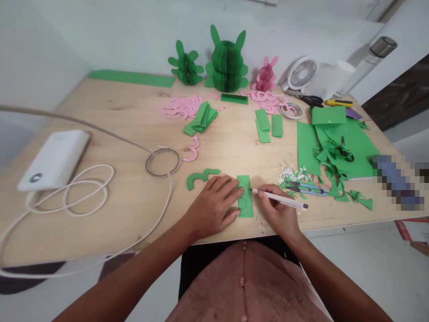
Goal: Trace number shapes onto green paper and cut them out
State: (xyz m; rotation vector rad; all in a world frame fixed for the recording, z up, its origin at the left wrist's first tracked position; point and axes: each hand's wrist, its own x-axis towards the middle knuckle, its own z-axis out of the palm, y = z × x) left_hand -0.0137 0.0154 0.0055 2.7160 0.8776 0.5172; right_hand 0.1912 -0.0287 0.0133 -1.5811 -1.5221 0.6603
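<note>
A small green paper rectangle (247, 209) lies at the table's front edge, with curved pen lines drawn on it. Fingers stretched out, my left hand (212, 205) rests flat on its left side and hides part of it. My right hand (280, 217) grips a white pen (284, 199), whose tip is at the paper's right side. Just beyond my left hand is a wavy green paper cutout (196, 179), partly covered by the fingers. A similar pink cutout (192, 152) lies farther back. Blue-handled thread snips (311, 189) lie right of the pen among paper scraps.
Green folded strips (203, 117) and pink cutouts (182, 107) lie mid-table. Honeycomb paper figures (228, 67) stand at the back beside a white fan (301, 74). Green sheets (306, 152) are on the right. A power bank (55, 156) with a looping cable (169, 197) occupies the left.
</note>
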